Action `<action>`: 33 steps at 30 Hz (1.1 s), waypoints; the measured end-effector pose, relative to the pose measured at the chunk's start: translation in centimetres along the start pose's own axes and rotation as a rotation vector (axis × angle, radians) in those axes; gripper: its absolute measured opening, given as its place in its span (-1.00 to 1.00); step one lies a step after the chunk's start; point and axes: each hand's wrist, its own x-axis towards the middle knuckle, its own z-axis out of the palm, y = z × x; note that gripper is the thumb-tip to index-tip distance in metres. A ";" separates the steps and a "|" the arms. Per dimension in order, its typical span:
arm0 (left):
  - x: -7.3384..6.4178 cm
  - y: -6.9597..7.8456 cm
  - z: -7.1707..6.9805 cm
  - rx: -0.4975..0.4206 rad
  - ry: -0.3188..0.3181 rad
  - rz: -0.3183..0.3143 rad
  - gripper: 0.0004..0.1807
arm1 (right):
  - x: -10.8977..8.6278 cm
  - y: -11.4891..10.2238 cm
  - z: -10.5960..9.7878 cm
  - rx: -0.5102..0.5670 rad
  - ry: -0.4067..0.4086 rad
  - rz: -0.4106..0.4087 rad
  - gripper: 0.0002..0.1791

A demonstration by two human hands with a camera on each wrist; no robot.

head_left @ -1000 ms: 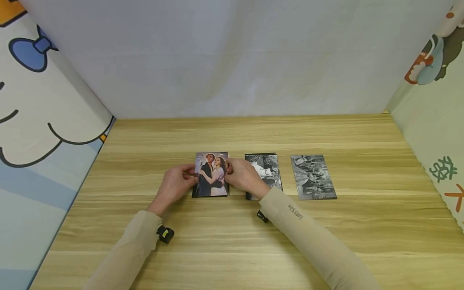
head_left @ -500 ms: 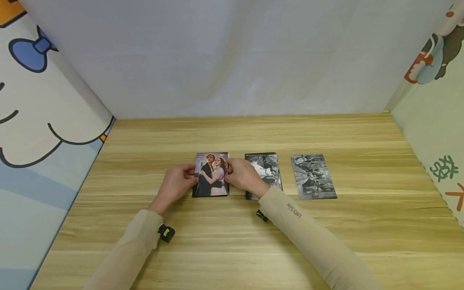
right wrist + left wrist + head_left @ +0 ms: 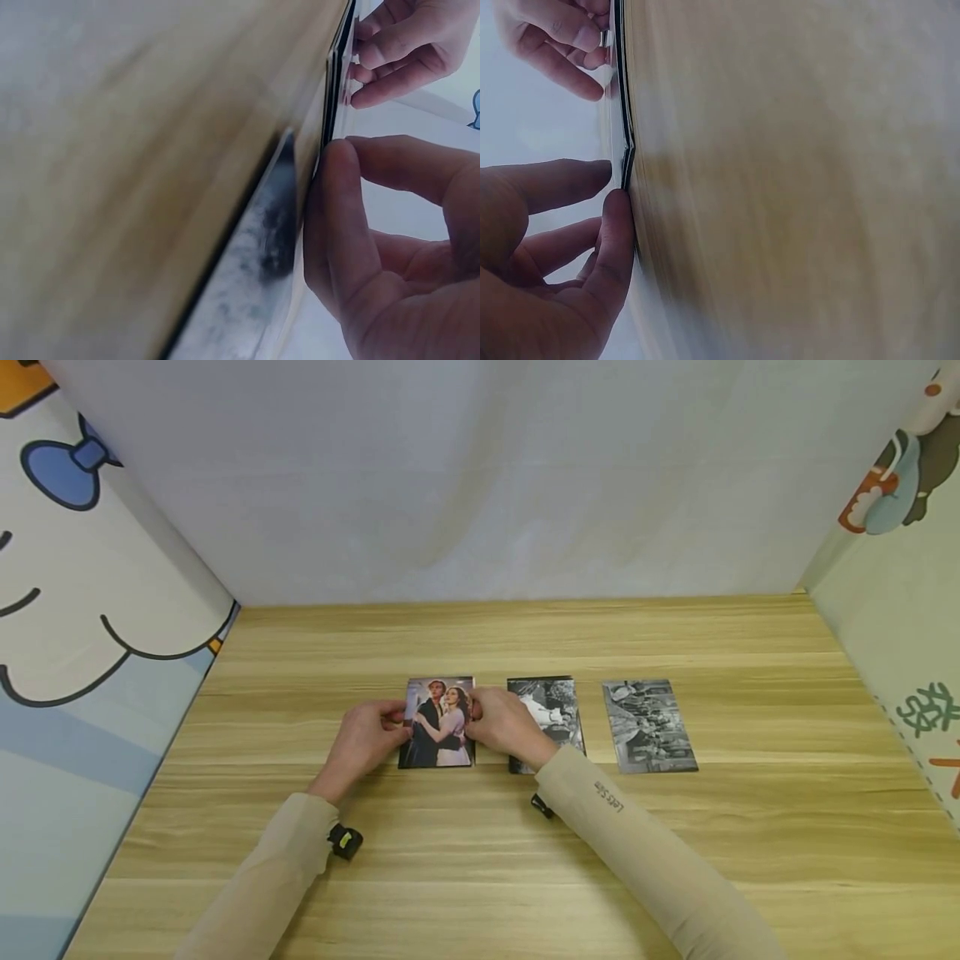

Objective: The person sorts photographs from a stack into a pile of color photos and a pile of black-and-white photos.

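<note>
A color picture card [image 3: 438, 727] showing an embracing couple lies on top of a small stack on the wooden table. My left hand [image 3: 362, 742] pinches its left edge with thumb and fingers. At the opposite edge, my right hand [image 3: 508, 723] does the same. The left wrist view shows the stack edge-on [image 3: 621, 82], with thin dark layers beneath the top card and the left fingertips at its near corner. Right beside my right wrist lies a black-and-white picture card [image 3: 551, 710], partly covered by that hand. Its glossy face [image 3: 244, 277] also appears in the right wrist view.
Another black-and-white picture card [image 3: 649, 727] lies farther right on the wooden table [image 3: 450, 877]. A plain pale backdrop [image 3: 480, 485] rises behind the table. Cartoon-printed panels flank it at the left [image 3: 67, 635] and right [image 3: 892, 635].
Both hands stay at the edges of the color card. The card and the other cards keep their places; only the head view shifts very slightly.
</note>
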 end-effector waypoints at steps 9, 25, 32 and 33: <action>-0.6 -0.3 -0.2 -0.038 0.013 0.010 -0.44 | -0.6 0.0 0.0 0.099 -0.026 0.043 -0.81; -2.3 0.1 -0.2 -0.158 0.101 0.027 -0.35 | -2.9 0.3 -0.9 0.336 -0.007 0.062 -0.34; -3.0 1.0 0.2 -0.223 0.167 0.081 -0.35 | -4.2 0.5 -1.2 0.370 0.053 -0.020 -0.38; -3.1 1.2 0.3 -0.232 0.176 0.085 -0.35 | -4.5 0.5 -1.3 0.370 0.060 -0.031 -0.39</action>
